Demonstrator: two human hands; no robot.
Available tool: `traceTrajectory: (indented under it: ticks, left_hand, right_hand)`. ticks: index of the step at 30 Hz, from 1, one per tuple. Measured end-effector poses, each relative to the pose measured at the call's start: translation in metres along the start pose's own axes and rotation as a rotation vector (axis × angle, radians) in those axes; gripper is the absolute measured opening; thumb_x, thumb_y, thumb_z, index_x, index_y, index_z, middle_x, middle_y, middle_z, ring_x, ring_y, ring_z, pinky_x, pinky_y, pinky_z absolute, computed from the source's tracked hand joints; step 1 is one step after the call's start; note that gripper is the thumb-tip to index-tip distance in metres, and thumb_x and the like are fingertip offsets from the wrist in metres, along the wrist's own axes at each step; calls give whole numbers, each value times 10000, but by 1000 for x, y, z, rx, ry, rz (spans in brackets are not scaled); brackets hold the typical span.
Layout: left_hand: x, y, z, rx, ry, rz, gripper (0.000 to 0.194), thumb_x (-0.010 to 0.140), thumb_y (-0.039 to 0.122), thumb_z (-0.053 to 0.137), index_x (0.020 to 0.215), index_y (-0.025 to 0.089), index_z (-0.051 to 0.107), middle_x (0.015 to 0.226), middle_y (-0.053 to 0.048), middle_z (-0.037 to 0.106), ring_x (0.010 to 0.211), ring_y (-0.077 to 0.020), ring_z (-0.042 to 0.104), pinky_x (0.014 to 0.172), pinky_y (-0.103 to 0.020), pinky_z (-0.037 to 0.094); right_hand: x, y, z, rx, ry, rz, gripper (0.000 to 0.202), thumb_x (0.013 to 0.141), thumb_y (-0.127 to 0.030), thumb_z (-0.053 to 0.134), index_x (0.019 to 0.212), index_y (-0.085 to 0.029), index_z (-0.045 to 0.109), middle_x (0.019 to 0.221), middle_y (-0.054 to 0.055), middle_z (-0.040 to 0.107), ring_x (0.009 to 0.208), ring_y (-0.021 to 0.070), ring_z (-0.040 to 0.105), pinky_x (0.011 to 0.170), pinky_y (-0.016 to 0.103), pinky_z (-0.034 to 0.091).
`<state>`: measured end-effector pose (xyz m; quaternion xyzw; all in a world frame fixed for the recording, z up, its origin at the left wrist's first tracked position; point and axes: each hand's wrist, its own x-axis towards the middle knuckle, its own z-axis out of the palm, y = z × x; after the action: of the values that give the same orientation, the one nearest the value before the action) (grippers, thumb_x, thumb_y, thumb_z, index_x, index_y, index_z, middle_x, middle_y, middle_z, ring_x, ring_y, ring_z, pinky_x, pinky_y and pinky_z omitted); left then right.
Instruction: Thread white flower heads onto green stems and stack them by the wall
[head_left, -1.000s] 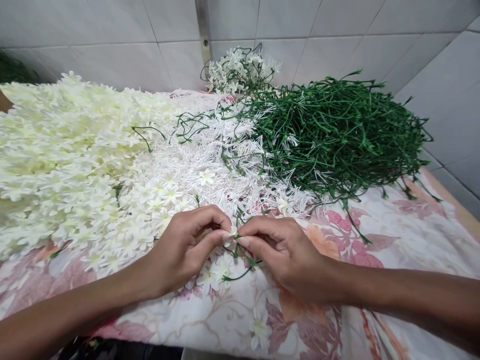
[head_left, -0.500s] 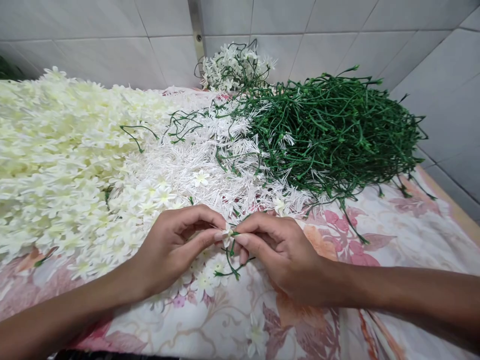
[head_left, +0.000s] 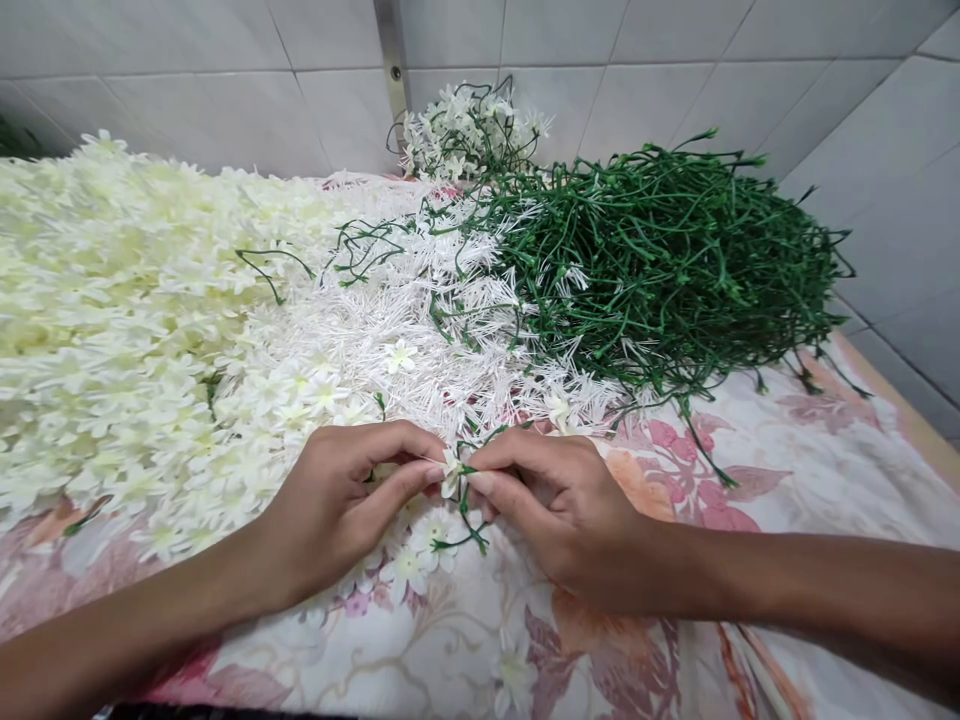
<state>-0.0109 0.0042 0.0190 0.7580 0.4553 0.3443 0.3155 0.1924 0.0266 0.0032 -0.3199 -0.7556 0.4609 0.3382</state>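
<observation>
In the middle of the view, my two hands meet fingertip to fingertip around one small white artificial flower [head_left: 452,474]. My left hand [head_left: 360,510] pinches at the flower's left side between thumb and forefinger, probably on its thin white stamen, which is mostly hidden. With thumb and forefinger closed, my right hand [head_left: 559,510] grips a green plastic stem [head_left: 466,515] right beside the flower. The stem's branches hang below and stick up above the fingertips. Several loose white flowers [head_left: 409,567] lie on the cloth just under the hands.
A big heap of cream-white flower heads [head_left: 112,320] covers the left. White stamens [head_left: 390,310] are piled in the middle, and green stems [head_left: 675,260] at the right. A bunch of assembled flowers [head_left: 472,130] rests by the tiled wall [head_left: 600,110]. Floral cloth [head_left: 420,660] lies beneath.
The fingertips have shifted very slightly, and the flower now sits up against the green stem's tip. The hanging stem branches have swung a little to the right. Both pinches hold.
</observation>
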Motion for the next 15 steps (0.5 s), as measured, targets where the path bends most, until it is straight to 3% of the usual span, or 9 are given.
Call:
traceTrajectory:
  ticks: [6,15]
  left_hand:
    - [-3,-2,3,155,14,60,104,886,117,571,852,199,626,727,34,683,618,-72,622,585,-145,459]
    - [-4,-2,7,226,38,81,107,884,108,554,855,202,598,681,38,643,566,-77,583,543,-169,426]
  right_hand:
    - [1,0,1,-53,29,-61,164,875,-101,534,760,-153,638,592,-42,534,498,70,445,492,202,355]
    - [1,0,1,-75,22,-66,190,871,-70,512,734,-151,617,624,-31,556,560,81,473,560,205,379]
